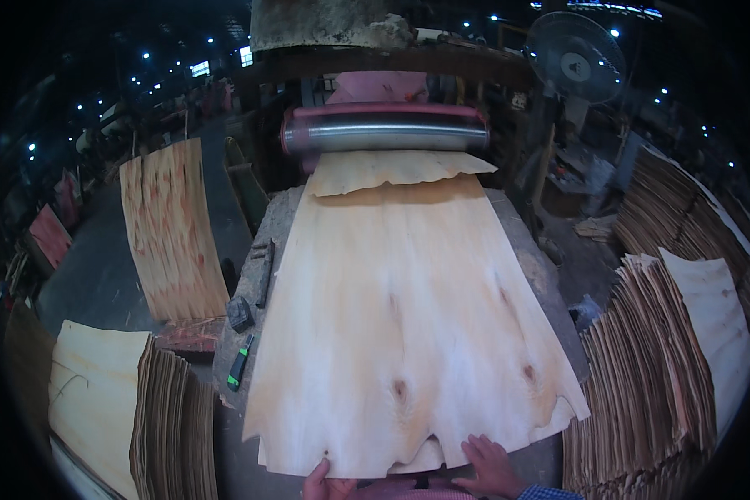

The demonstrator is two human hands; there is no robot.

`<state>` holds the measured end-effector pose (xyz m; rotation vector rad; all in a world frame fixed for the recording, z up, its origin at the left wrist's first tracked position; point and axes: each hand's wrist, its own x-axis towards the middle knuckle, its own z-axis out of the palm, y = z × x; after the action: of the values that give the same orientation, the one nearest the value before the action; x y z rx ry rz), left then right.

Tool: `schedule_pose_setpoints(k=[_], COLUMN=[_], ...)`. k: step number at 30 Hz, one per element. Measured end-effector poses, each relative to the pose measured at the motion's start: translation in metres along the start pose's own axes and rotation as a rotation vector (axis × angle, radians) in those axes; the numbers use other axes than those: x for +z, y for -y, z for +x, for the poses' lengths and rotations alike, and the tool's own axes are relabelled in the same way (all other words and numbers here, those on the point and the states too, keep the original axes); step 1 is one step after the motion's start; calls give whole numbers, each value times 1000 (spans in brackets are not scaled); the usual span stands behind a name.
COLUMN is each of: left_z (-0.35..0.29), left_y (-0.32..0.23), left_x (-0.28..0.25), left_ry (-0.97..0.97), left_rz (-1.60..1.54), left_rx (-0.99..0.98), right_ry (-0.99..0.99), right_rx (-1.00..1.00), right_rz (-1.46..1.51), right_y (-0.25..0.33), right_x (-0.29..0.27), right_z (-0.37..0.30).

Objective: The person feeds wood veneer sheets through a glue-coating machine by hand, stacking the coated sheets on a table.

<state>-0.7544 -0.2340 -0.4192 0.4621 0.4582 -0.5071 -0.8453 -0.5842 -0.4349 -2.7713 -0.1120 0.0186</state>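
Note:
A large pale wood veneer sheet (375,325) lies on the table before me, its ragged near edge toward my body. Another sheet's edge peeks out beneath it at the lower right. My left hand (329,483) grips the near edge, thumb on top and the other fingers partly hidden. To the right, my right hand (493,473) rests open on the same edge, fingertips lying on the wood. At the far end, a shorter veneer piece (400,170) overlaps the sheet, just in front of a metal roller (387,133) with pink ends.
A green-and-black utility knife (240,363) and a dark block (239,313) sit on the table's left border. Veneer stacks stand at the left (171,417) and right (642,367). One reddish-streaked sheet (175,229) leans upright at the left. A fan (575,67) stands at the back right.

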Motion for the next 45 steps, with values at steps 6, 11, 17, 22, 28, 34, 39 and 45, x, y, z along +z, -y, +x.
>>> schedule_pose_setpoints(k=[6, 11, 17, 22, 28, 34, 39, 45], left_z=[-3, 10, -33, 39, 60, 10, -8, 12], left_y=[-22, -23, -44, -44, -53, -7, 30, 37], left_x=[3, -52, -21, 24, 46, -40, -54, -45], left_ry=[166, -68, -103, 113, 94, -358, -638, -670], left_rz=[175, 244, 362, 303, 160, 194, 243, 282], left_rx=[28, -61, -42, 184, 108, -30, 29, 155], right_ry=[-173, -167, -128, -272, -355, -412, -556, -467], right_rx=[109, 116, 65, 55, 54, -11, -129, 91], right_rz=[-36, -62, -8, 51, 243, 235, 123, -125], right_y=[3, -3, 24, -5, -45, -103, -161, -287], right_x=[-45, -20, -69, -65, -71, -46, -14, 17], right_z=[20, 15, 0, 63, 145, 265, 375, 463])
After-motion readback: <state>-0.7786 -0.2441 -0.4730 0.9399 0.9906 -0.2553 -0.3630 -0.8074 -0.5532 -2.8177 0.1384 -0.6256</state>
